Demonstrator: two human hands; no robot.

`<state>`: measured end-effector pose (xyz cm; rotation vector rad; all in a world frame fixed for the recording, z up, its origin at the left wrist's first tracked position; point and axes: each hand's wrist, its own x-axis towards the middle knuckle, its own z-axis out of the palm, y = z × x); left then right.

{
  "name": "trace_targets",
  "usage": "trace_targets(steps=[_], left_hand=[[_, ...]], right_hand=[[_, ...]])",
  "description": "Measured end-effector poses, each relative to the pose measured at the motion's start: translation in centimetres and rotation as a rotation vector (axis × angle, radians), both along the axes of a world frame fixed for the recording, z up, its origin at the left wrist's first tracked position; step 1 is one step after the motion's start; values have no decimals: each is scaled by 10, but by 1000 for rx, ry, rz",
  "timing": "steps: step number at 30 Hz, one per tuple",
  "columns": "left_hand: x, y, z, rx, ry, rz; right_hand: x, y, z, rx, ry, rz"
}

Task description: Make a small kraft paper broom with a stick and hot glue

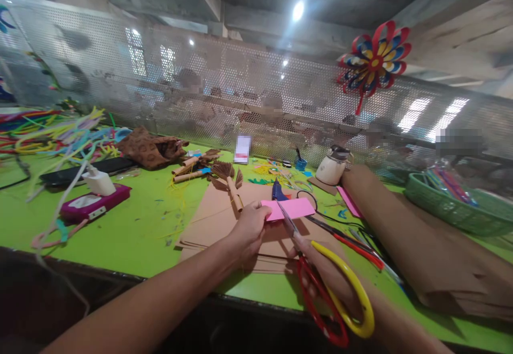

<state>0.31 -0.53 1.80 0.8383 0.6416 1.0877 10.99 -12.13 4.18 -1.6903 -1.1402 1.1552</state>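
My left hand (250,228) pinches the left end of a pink paper strip (298,209), held above a stack of brown paper sheets (204,220). In my right hand (320,268) is a pair of scissors (363,295) with one yellow and one red handle. Their blades reach up across the near edge of the pink strip, around its middle. Just behind the strip, a blue glue gun (277,189) is partly hidden by it. A brown paper figure with a rolled stem (233,191) lies on the sheets beside my left hand.
A purple power strip (96,204) with a white plug sits at left, near coloured pipe cleaners (60,135). A white kettle-like pot (331,167), large brown paper (396,236) and a green basket (452,204) are at right. Perforated metal mesh (224,97) stands behind the table.
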Motion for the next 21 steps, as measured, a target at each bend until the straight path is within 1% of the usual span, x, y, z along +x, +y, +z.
trace_targets(steps=[2, 5, 8, 11, 15, 19, 21], left_hand=[[0, -1, 0, 3, 0, 7], [1, -1, -1, 8, -2, -2], [2, -2, -1, 11, -10, -24], [3, -2, -2, 25, -25, -26], [3, -1, -2, 44, -47, -24], [3, -1, -2, 36, -59, -36], [3, -1, -3, 30, -64, -32]], right_hand=[[4, -1, -5, -15, 48, 5], [11, 1, -15, 30, 126, -7], [15, 3, -21, 47, 132, -28], [14, 3, -21, 26, 113, -18], [10, 2, -21, 102, 85, -32], [8, 3, -20, 70, 15, -43], [8, 3, -19, 89, 15, -51]])
